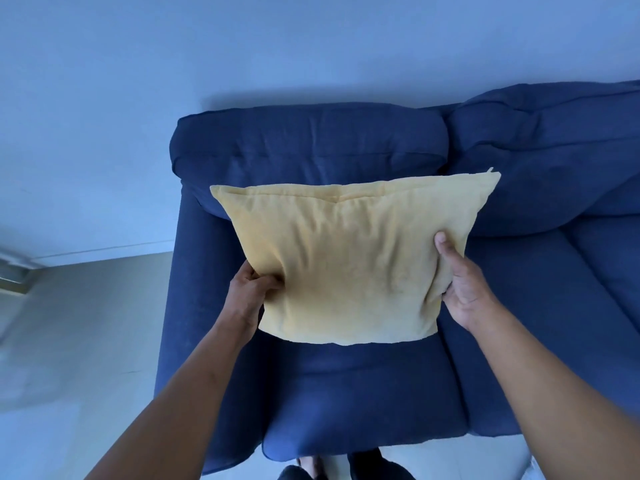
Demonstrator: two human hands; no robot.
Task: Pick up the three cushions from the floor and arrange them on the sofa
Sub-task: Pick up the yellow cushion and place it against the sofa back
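Observation:
A yellow cushion is held up in front of me over the left seat of a dark blue sofa. My left hand grips the cushion's lower left edge, fingers pinched into the fabric. My right hand holds its right edge, thumb pressed on the front face. The cushion's top edge reaches up in front of the sofa's left back pillow. I see no other cushions.
The sofa's left armrest borders pale floor on the left. A plain wall stands behind the sofa. A second seat and back pillow extend to the right. My feet show at the bottom edge.

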